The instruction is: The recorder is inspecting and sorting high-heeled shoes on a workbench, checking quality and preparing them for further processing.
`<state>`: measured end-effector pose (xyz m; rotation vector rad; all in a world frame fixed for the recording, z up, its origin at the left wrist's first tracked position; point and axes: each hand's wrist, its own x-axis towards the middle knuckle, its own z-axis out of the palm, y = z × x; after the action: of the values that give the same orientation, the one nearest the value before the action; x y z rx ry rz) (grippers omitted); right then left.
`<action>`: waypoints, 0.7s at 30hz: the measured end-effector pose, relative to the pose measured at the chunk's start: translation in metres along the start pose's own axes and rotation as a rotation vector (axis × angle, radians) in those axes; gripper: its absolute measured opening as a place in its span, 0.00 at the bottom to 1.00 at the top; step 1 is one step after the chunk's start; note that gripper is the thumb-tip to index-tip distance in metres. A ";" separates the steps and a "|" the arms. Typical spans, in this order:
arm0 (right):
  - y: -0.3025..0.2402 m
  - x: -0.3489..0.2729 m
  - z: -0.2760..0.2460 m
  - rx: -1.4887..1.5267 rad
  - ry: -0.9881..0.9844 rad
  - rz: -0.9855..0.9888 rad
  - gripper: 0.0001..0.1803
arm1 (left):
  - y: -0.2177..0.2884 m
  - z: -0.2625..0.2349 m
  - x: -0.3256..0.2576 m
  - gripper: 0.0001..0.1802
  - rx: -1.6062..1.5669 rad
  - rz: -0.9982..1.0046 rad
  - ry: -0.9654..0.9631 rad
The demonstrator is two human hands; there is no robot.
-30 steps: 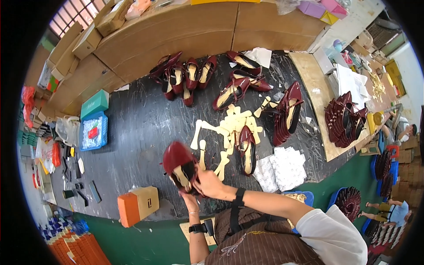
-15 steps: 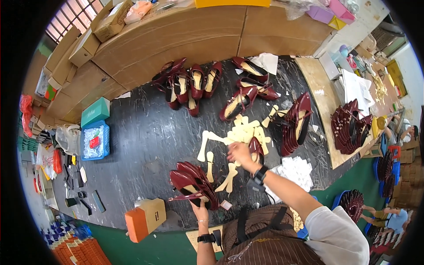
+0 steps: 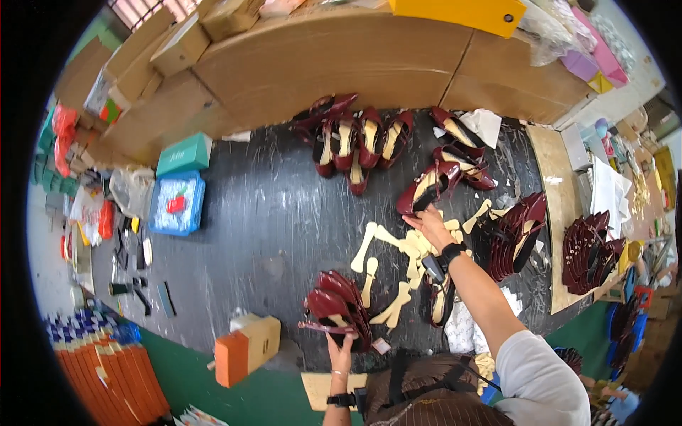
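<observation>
Reaching farther out now with the right hand (image 3: pixel 432 226), off the pale insoles (image 3: pixel 412 255) and up to a dark red shoe (image 3: pixel 430 188) toward the far right of the black table (image 3: pixel 249 227). Touching the shoe's near end with half-curled fingers, but honestly can't tell if gripping it or just resting there. Holding a bunch of matching shoes (image 3: pixel 334 302) near the front edge with the left hand (image 3: pixel 342 346), fingers partly closed round the near side. Means contact with shoes on both sides now, rather than hovering one hand over the insoles.
</observation>
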<state>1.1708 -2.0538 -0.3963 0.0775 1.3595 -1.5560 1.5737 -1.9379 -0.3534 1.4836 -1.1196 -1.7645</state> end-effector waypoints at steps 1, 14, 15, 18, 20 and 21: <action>0.000 -0.021 0.009 -0.043 -0.077 0.006 0.18 | 0.001 -0.002 -0.001 0.38 0.031 0.020 0.038; 0.073 -0.301 0.097 -0.705 -0.331 -0.541 0.07 | -0.023 -0.022 -0.004 0.43 -0.350 -0.026 -0.059; 0.097 -0.290 0.082 -0.852 -0.356 -0.577 0.09 | -0.023 -0.015 -0.004 0.43 -0.375 -0.013 -0.069; 0.127 -0.289 0.065 -1.098 -0.271 -0.738 0.08 | -0.026 -0.014 -0.012 0.43 -0.321 -0.072 -0.013; 0.134 -0.299 0.062 -1.193 -0.381 -0.548 0.10 | -0.033 -0.022 -0.014 0.43 -0.417 -0.041 -0.082; 0.130 -0.298 0.062 -1.220 -0.421 -0.513 0.11 | -0.032 -0.023 -0.017 0.44 -0.328 -0.048 -0.089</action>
<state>1.4364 -1.8932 -0.2802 -1.3401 1.8135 -0.7869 1.6026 -1.9138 -0.3737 1.2539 -0.7926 -1.9542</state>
